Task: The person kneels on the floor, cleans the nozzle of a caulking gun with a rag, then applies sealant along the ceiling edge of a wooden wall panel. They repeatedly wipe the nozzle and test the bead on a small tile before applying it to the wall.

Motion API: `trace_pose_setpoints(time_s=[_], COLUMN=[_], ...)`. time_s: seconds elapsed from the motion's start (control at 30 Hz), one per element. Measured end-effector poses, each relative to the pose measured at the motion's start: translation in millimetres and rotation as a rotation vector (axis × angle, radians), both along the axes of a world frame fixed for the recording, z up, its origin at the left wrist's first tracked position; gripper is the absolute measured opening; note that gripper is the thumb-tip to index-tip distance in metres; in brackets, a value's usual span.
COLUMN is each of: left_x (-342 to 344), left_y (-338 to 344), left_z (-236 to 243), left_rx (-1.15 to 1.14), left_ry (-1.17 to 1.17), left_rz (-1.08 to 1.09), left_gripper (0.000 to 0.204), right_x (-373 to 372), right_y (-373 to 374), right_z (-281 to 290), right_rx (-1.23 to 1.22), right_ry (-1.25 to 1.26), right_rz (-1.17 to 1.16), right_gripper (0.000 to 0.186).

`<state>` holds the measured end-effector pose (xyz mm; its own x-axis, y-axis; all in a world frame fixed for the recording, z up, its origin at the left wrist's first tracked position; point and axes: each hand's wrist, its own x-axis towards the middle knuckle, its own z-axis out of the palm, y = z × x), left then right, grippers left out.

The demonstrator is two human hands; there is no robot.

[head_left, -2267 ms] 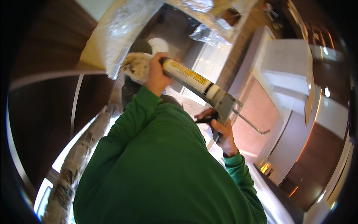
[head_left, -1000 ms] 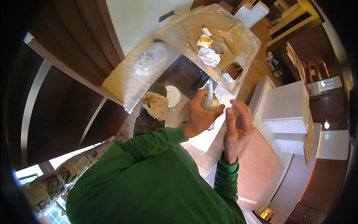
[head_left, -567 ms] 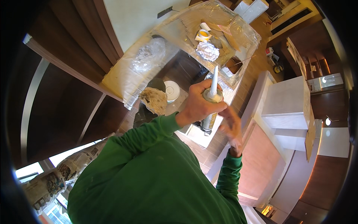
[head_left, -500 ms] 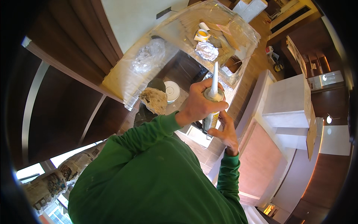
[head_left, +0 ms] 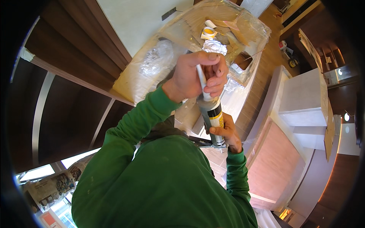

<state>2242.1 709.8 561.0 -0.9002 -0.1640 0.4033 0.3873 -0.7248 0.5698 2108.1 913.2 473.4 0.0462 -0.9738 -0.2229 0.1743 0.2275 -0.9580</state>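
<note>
A sealant cartridge (head_left: 213,115) with a dark, white and yellow label stands nearly upright in front of me. My right hand (head_left: 229,133) is wrapped round its lower part from the right. From its top rises a tapered white nozzle (head_left: 201,78), leaning a little to the left. My left hand (head_left: 190,76) curls its fingers round this nozzle, whose upper end lies against the palm. Beside the cartridge's bottom a dark metal piece (head_left: 201,141) shows, perhaps part of a caulking gun; most of it is hidden.
Ahead, a plastic-covered surface (head_left: 178,32) bears a yellow tape roll (head_left: 208,32), crumpled white material (head_left: 215,46) and clear plastic film (head_left: 157,59). White box-like units (head_left: 302,98) and a pinkish panel (head_left: 275,159) stand to the right. Dark panels (head_left: 72,106) line the left.
My left hand has moved up from the cartridge's top to the nozzle. The cartridge shows more of its side now, and my right hand holds it lower down.
</note>
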Motion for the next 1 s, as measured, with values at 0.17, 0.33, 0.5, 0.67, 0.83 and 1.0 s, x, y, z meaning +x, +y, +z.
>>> trace_pose_setpoints(time_s=[0.17,0.33,0.5,0.67,0.83,1.0], left_x=[4,14,14,14,14,12], left_y=[11,18,24,24,33,60], left_z=[-4,-8,-13,-20,-22,-13], left_rx=[-0.126,-0.116,0.064,0.051,0.006,-0.223], left_ry=[-0.034,-0.14,-0.274,-0.397,-0.337,-0.266], left_rz=[0.1,0.216,0.406,0.551,0.545,0.61], left_gripper=[0.029,0.028,0.034,0.04,0.013,0.033], right_x=[-6,-9,-3,-2,-7,-15], right_y=[-3,-6,-8,-13,-8,-2], right_z=[-6,-10,-13,-20,-31,-43], right_rx=[-0.011,0.01,0.008,-0.022,-0.097,-0.178], right_ry=[-0.034,-0.044,0.043,0.207,0.177,-0.092], right_rz=[0.051,0.049,-0.026,-0.061,-0.062,-0.128], right_gripper=[0.065,0.063,0.057,0.055,0.055,0.046])
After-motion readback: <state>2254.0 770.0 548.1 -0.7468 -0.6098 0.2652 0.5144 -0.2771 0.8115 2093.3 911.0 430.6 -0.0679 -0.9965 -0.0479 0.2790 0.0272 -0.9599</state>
